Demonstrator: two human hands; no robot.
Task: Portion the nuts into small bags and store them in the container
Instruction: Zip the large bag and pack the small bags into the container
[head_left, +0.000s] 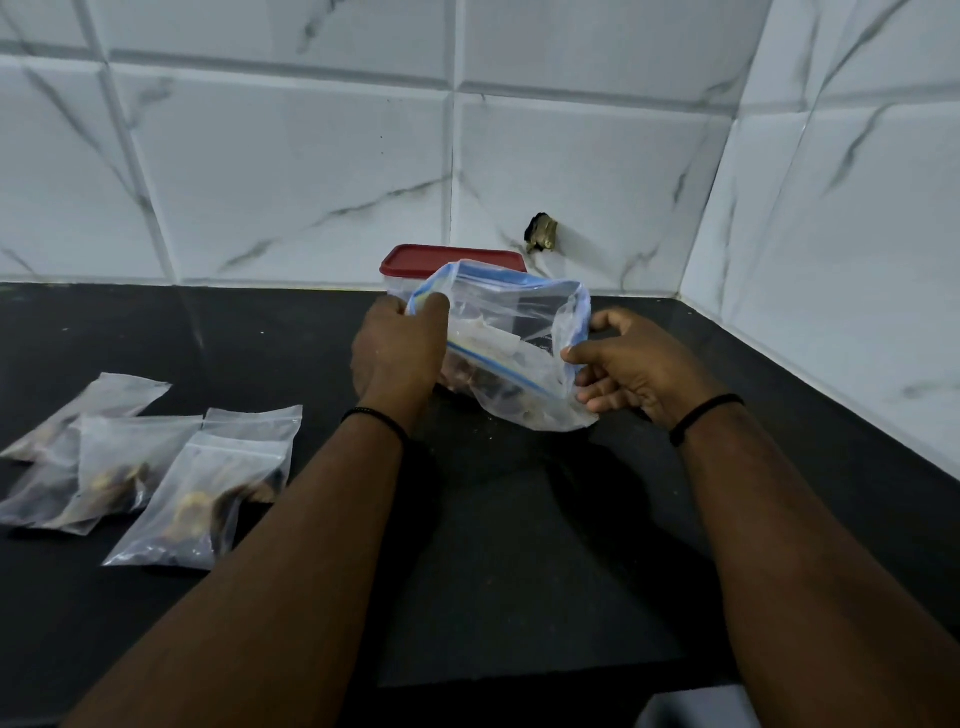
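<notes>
A large clear zip bag (511, 332) with a blue seal strip stands open on the black counter (509, 545), with nuts dimly visible at its bottom. My left hand (397, 353) grips the bag's left rim. My right hand (634, 364) pinches the right rim between thumb and fingers. Behind the bag a clear container with a red lid (415, 257) stands against the wall, mostly hidden by the bag. Several small clear bags (192, 499) holding nuts lie flat at the left of the counter.
White marble-look tiled walls (311, 171) enclose the counter at the back and right, meeting in a corner at the far right. A dark broken spot (542, 233) marks the back wall just above the counter.
</notes>
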